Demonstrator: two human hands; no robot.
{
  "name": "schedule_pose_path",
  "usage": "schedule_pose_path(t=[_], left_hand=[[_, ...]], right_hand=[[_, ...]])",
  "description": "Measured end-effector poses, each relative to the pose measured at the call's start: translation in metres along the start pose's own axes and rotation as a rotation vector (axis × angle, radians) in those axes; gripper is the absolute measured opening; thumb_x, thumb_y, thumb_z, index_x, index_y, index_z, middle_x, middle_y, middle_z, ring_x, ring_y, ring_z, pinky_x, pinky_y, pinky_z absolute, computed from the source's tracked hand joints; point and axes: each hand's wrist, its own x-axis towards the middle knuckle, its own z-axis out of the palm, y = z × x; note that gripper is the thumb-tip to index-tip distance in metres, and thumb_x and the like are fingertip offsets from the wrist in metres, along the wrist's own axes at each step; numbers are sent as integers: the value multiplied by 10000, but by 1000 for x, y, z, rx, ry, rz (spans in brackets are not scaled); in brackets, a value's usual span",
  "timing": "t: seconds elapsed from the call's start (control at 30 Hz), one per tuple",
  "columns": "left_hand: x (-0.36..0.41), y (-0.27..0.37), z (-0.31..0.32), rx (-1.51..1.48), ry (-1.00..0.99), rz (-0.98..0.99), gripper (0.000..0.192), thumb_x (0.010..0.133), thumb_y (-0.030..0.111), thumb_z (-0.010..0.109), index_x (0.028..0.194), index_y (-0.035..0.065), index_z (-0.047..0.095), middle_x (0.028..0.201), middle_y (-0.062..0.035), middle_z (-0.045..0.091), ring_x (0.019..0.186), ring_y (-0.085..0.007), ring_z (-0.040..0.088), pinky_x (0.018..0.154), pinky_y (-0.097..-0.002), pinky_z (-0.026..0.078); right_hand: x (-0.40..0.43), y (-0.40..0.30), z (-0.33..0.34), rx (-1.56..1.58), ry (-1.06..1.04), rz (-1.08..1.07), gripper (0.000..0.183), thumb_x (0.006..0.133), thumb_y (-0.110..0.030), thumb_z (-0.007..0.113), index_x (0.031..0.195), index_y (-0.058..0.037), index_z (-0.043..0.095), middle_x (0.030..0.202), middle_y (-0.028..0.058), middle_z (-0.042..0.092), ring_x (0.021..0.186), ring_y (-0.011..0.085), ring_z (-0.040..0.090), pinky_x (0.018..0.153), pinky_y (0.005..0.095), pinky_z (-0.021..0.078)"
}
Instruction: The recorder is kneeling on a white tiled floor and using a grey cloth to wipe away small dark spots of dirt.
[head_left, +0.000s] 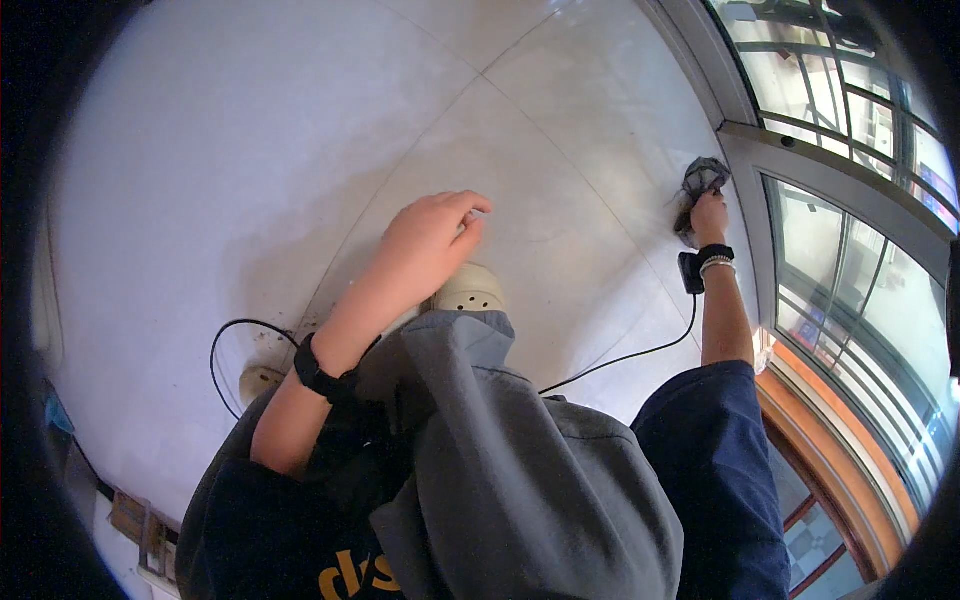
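Observation:
My right hand (709, 216) grips a dark grey crumpled cloth (705, 177) at the right, low by the foot of a white-framed glass door; part of the cloth hangs below and left of the fingers. A black device (690, 273) with a cable is strapped at that wrist, beside a beaded bracelet. Over the middle of the pale tiled floor (540, 187) my left hand (439, 232) is held with fingers loosely curled and nothing in them. That wrist wears a black band with a cable too. A cream clog (471, 289) shows just below the left hand.
The glass door (832, 240) with metal bars stands along the right edge, above an orange-brown sill (832, 427). Dark crumbs (274, 336) lie on the floor near another cream clog (259, 381). At the lower left is a brown object (135, 517) by a frame.

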Motion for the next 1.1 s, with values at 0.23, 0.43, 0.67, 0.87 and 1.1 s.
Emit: schedule_pose_path(t=[0.23, 0.43, 0.67, 0.87, 1.1], left_hand=[[-3, -18, -8, 62, 56, -50, 215, 862, 125, 524, 1053, 38, 570, 890, -129, 617, 825, -253, 598, 742, -335, 468], [7, -22, -9, 20, 55, -35, 205, 843, 118, 517, 1022, 34, 570, 881, -119, 620, 778, -265, 596, 698, -349, 468], [9, -20, -20, -26, 87, -91, 224, 867, 99, 523, 1080, 45, 566, 857, -104, 615, 806, -197, 600, 742, -308, 477], [6, -24, -32, -52, 100, -101, 229, 869, 104, 527, 1087, 46, 564, 869, -115, 617, 820, -195, 598, 769, -314, 479], [8, -31, -31, 6, 111, -144, 223, 866, 109, 540, 1077, 42, 565, 870, -109, 615, 821, -190, 590, 770, -311, 478]], right_hand=[[-47, -2, 7, 148, 164, -296, 266, 795, -114, 568, 1028, 6, 517, 1016, 208, 559, 883, 376, 579, 737, 444, 498], [-36, -1, -9, 203, 95, -246, 159, 735, -124, 635, 829, -6, 583, 830, 202, 608, 801, 382, 596, 700, 459, 494], [21, 22, 3, 196, 185, -244, 204, 711, -175, 671, 785, -6, 582, 788, 216, 614, 772, 401, 592, 684, 482, 479], [13, 30, 20, 148, 168, -339, 177, 722, -157, 646, 783, -10, 570, 792, 209, 599, 793, 407, 580, 685, 481, 472], [-57, -4, 5, 275, 248, -307, 156, 736, -97, 614, 831, -1, 536, 809, 197, 584, 760, 395, 567, 653, 484, 460]])
